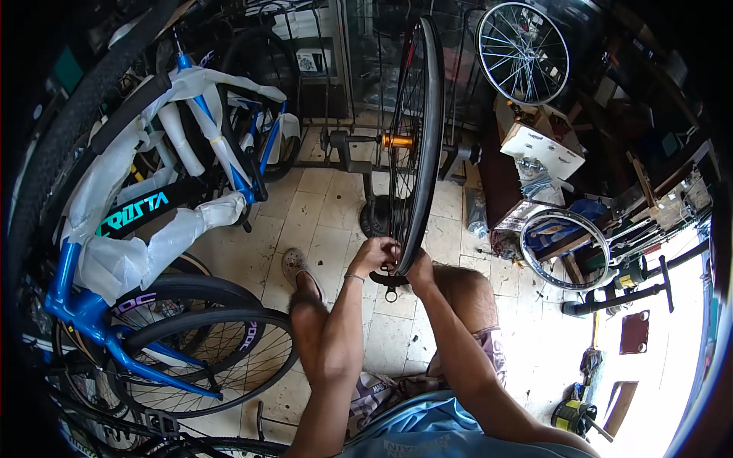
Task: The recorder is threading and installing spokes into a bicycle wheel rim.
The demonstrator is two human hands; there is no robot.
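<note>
Black bicycle wheel [433, 153], upright and nearly edge-on in the metal stand [347, 153], dead ahead, orange hub [397, 141] glowing at its centre! Down at the lower edge, worked from the left side by a left hand [374, 257], fingers bunched inward; cannot tell whether holding anything small. Touched from the right side by a right hand [419, 271], fingertips hidden; cannot tell how tightly closed. Just below, a small metal ring [391, 295]. Out left, a blue bicycle frame [88, 317] in patchy white wrapping; over right, a silver wheel [529, 55] and, nearer, a bare rim [527, 252].
</note>
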